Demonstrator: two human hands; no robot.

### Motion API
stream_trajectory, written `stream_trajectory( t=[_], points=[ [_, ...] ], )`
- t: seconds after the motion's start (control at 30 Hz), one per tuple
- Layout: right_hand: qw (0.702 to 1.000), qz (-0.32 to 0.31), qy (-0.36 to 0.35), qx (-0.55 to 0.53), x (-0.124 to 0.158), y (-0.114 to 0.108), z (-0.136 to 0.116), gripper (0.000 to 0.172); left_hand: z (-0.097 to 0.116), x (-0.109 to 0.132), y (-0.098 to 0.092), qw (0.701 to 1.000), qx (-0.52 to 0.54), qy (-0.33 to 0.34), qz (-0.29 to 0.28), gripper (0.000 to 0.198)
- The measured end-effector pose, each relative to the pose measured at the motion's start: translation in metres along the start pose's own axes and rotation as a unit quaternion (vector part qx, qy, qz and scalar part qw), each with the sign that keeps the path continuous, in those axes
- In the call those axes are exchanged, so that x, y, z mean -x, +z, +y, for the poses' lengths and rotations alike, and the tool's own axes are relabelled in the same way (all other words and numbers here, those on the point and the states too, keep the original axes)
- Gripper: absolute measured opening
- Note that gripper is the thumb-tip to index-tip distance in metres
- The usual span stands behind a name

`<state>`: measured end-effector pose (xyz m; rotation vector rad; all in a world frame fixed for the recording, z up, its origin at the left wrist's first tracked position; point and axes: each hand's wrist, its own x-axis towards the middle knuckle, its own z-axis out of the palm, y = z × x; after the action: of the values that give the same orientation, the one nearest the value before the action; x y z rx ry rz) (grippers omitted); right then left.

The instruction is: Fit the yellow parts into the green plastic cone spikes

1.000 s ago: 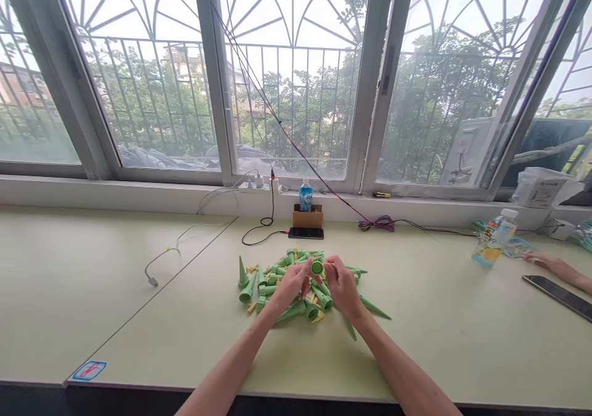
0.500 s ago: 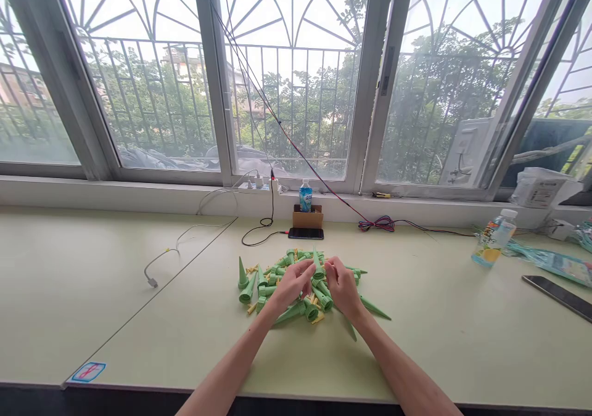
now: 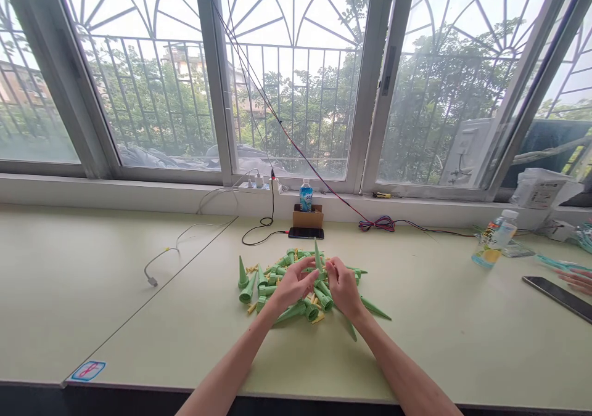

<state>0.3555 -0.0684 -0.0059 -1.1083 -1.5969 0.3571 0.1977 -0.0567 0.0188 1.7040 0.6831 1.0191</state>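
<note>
A heap of green plastic plant watering spikes (image 3: 247, 288) lies on the table in front of me, with small yellow plastic pieces (image 3: 317, 319) scattered among them. One green watering spike (image 3: 317, 254) stands point up between my hands, over the heap. My left hand (image 3: 292, 285) is on its left side, thumb and fingers around its lower part. At the right, my right hand (image 3: 343, 285) is closed in a pinch close to the spike's base; what its fingertips hold is too small to make out.
Behind the heap are a phone (image 3: 306, 233) on a cable and a cardboard box (image 3: 308, 219) with a blue bottle (image 3: 306, 195). To the right are coiled wires (image 3: 377, 223), a drink bottle (image 3: 494, 238), another phone (image 3: 557, 296) and another person's hand (image 3: 578, 278). A white cable (image 3: 160, 262) lies left.
The upright spike has risen slightly, and my left fingers have shifted around it. Another person's hand has appeared at the right edge, where the teal packaging has moved right.
</note>
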Motion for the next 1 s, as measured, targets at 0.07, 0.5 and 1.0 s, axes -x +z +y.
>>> stream_trajectory(
  t=[0.07,0.5,1.0],
  points=[
    [1.000,0.003,0.001,0.000,0.0002,-0.0001,0.0002,0.036,-0.0010,0.0003,0.0003,1.000,0.000,-0.001,0.001,0.046],
    [0.999,0.019,-0.004,0.027,-0.0005,0.0010,0.0034,0.039,-0.0052,0.0006,0.0007,0.999,-0.043,-0.004,0.011,0.051],
    [0.997,0.021,-0.018,0.069,-0.0009,0.0018,0.0017,0.042,-0.0085,-0.0006,-0.0008,0.994,-0.096,0.043,0.011,0.040]
  ],
)
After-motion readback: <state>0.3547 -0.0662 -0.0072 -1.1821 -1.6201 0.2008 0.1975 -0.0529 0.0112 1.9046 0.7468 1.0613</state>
